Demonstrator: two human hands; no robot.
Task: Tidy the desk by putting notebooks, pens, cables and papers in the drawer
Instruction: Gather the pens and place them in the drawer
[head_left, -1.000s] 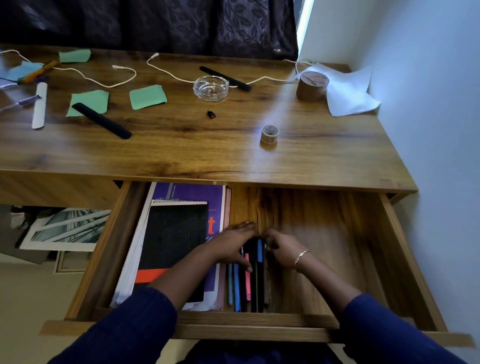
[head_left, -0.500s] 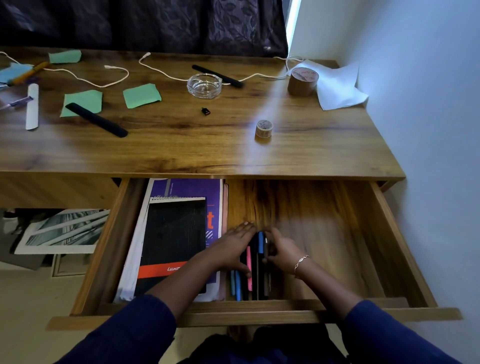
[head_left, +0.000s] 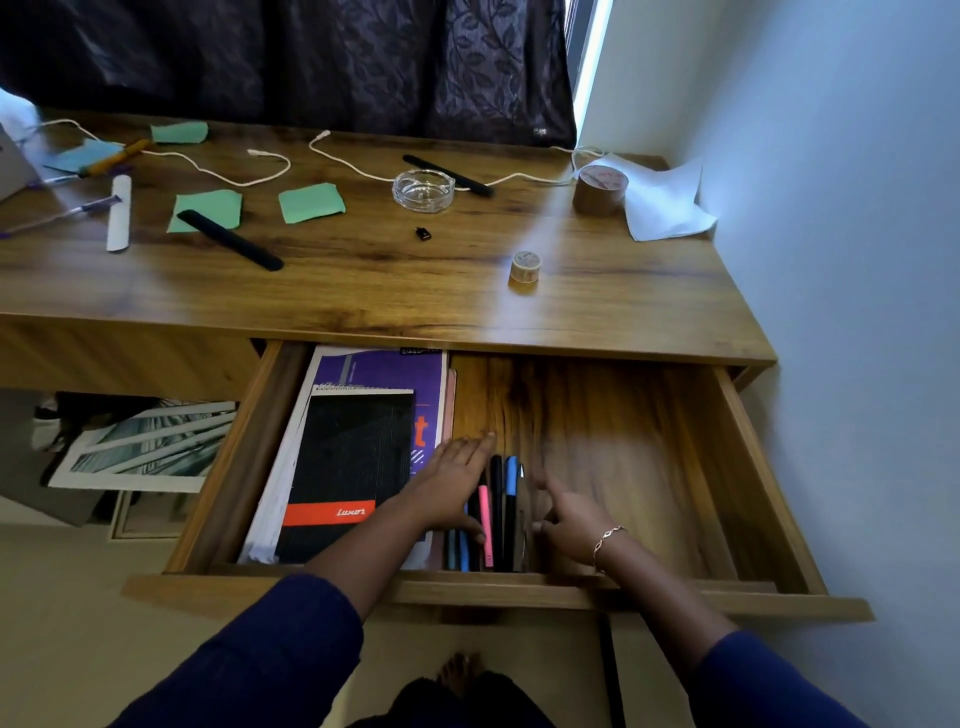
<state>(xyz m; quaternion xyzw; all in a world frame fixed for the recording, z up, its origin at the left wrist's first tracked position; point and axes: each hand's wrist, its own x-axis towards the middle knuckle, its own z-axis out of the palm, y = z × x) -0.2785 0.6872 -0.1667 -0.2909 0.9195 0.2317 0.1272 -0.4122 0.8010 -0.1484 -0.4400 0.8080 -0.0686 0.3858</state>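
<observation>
Just now the two hands have parted: half a second back they sat close together over the pens in the drawer, and the right hand has since slid toward the drawer's right side. It is smeared by motion, so I cannot tell whether its fingers are straight or curled; nothing shows in it. The left hand stays flat, fingers straight and together, resting on the left edge of the pens, with the thumb against the pink one. The pens lie in a tidy parallel row in the middle of the drawer, near its front wall. The black notebook, stacked on a purple book, fills the drawer's left part.

By my reading, squaring up the pens is finished or nearly so, and the right hand is likely leaving for the next load. Plenty is left beyond the drawer, up on the desk: white cables, green papers, a white sheet and two black pens, if pens they are, so the task looks perhaps half done
</observation>
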